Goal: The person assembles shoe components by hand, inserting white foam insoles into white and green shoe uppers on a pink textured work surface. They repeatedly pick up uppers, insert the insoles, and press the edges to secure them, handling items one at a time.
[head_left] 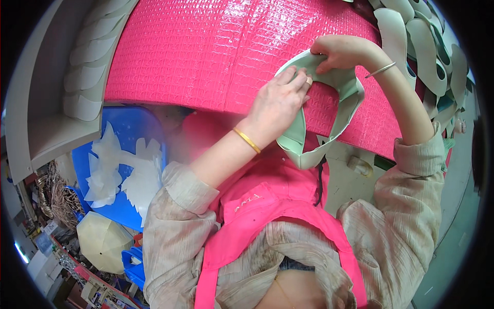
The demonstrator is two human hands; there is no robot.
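A mint-green shoe upper [347, 100], shaped like an open loop with folded edges, lies partly on the pink-covered table and hangs over its near edge. My left hand [278, 105], a gold bangle at its wrist, has its fingers bent together onto the upper's left part, pressing its pale inner side. At the far side my right hand [343, 52] grips the upper's rim between thumb and fingers, with a silver bangle at that wrist. The undersides of the fingers are hidden on both hands.
A quilted glossy pink cover [206, 56] spreads over the table. Several pale green shoe pieces [424, 51] pile up at the right. Left stands a grey shelf [43, 108] holding a row of white pieces [85, 80]. Below it, a blue bin [116, 206] contains white sheet scraps [141, 175].
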